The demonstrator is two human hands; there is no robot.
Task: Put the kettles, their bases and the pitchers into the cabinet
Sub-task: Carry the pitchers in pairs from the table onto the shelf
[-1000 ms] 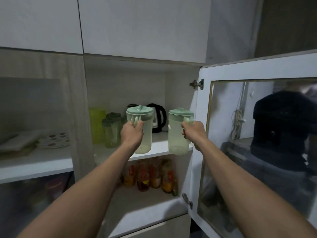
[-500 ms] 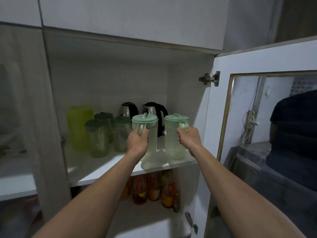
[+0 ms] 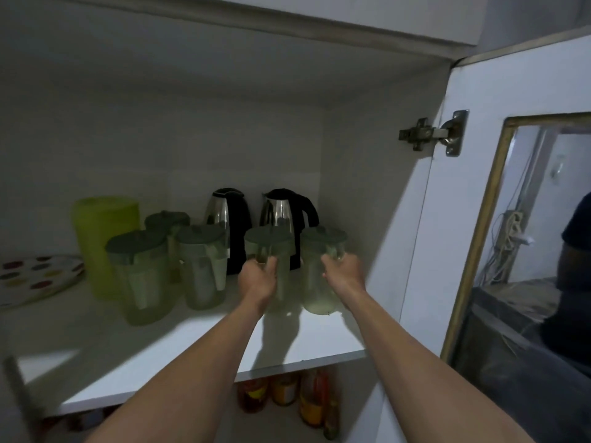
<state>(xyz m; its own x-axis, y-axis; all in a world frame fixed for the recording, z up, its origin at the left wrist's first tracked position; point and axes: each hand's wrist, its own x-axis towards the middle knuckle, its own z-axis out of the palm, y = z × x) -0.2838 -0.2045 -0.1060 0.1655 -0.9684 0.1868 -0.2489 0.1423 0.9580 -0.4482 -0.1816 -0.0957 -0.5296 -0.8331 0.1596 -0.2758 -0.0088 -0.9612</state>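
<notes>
Pitchers [image 3: 323, 276] in both hands, seemingly empty

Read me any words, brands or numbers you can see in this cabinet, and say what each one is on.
None can be read.
Bottles under the shelf: coloured labels, too blurred and dim to make out.
Kettles: no visible text.
Pitchers, including the two in the left hand and right hand: no print.
Dotted plate: spots only, no writing.

A home kitchen: a white cabinet shelf [image 3: 198, 353] holds kettles [image 3: 228, 219], lidded pitchers [image 3: 137, 276] and a spotted plate [image 3: 35, 279], with sauce bottles [image 3: 284, 394] below.
</notes>
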